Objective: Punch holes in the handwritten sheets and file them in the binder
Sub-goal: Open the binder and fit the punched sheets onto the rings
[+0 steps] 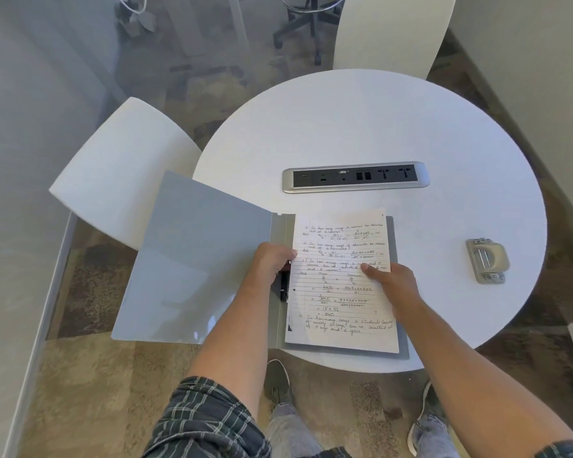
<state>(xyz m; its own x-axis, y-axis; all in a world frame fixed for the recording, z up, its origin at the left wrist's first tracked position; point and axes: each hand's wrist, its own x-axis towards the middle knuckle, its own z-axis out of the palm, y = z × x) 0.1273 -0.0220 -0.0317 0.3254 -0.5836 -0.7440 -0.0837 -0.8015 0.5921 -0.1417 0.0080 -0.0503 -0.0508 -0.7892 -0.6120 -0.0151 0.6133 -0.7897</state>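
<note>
A grey binder (192, 259) lies open at the near left of the round white table (394, 127), its front cover hanging over the table edge. The handwritten sheets (341, 302) lie on the binder's right half, one punched hole visible near their left edge. My left hand (273, 261) grips the sheets' left edge at the binder's black clip. My right hand (391, 284) rests on the sheets' right side, thumb pressing the page. The grey hole punch (487, 261) sits on the table to the right, apart from both hands.
A silver socket strip (356, 176) is set into the table's middle. White chairs stand at the left (119, 173) and at the back (394, 31). My legs and shoes are below the table's near edge.
</note>
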